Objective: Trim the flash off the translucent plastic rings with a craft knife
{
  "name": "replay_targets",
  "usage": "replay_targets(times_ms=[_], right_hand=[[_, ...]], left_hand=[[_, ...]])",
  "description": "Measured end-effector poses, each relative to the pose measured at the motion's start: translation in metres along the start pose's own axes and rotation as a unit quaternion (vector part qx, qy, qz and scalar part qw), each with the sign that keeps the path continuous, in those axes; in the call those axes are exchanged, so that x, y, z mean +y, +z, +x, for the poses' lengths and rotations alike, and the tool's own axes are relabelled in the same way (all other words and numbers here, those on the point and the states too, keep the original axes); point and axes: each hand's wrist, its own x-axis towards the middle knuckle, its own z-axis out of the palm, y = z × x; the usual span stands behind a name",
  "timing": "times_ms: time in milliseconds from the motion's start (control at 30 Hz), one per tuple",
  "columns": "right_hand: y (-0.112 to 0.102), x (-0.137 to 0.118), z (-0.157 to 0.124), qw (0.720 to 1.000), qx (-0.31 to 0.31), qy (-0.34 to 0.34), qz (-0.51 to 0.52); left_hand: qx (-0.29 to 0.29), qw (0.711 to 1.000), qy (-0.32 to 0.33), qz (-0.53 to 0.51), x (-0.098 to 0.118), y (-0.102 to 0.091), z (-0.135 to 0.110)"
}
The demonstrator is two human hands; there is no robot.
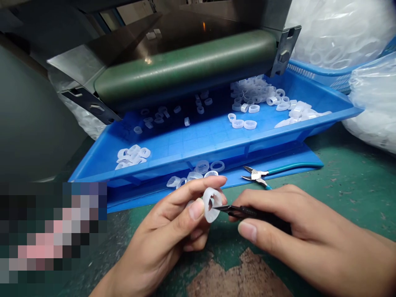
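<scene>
Between the thumb and fingers of my left hand (176, 218) is a translucent white plastic ring (212, 211), its opening turned partly to the right. My right hand (297, 231) is closed around a black utility knife (247, 212). The knife's dark blade tip meets the ring at its inner edge. Behind my left fingers, several similar rings (202, 166) lie on a blue sheet. Just beyond my right hand rest diagonal cutters (258, 174) with teal handles, their jaws apart.
A large blue tray (198, 152) holds many white rings, heaped at the right back. Above it hangs a green conveyor roller (188, 68) with metal brackets. Bulging clear plastic bags (377, 99) and a blue basket (328, 76) stand at right. The green tabletop (349, 181) is worn.
</scene>
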Motion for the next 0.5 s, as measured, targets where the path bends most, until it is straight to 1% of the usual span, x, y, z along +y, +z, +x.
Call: replay_targets(times_ms=[133,200,300,433,500], right_hand=[[-0.003,0.006,-0.003,0.996,-0.005,-0.04,-0.076],[-0.002,0.007,-0.004,0.994,-0.015,-0.055,-0.093],[-0.001,0.009,-0.005,0.994,-0.041,-0.045,-0.09],[0.001,0.015,-0.009,0.994,-0.03,-0.05,-0.094],[0.001,0.017,-0.011,0.995,-0.029,-0.036,-0.089]], left_hand=[[0.017,1.0,-0.013,0.014,0.004,0.002,-0.002],[0.023,0.999,-0.019,0.019,0.005,0.002,-0.003],[0.025,0.999,-0.023,0.031,0.004,0.0,-0.005],[0.018,0.999,-0.022,0.04,0.001,-0.003,-0.006],[0.016,0.999,-0.026,0.038,0.0,-0.003,-0.006]])
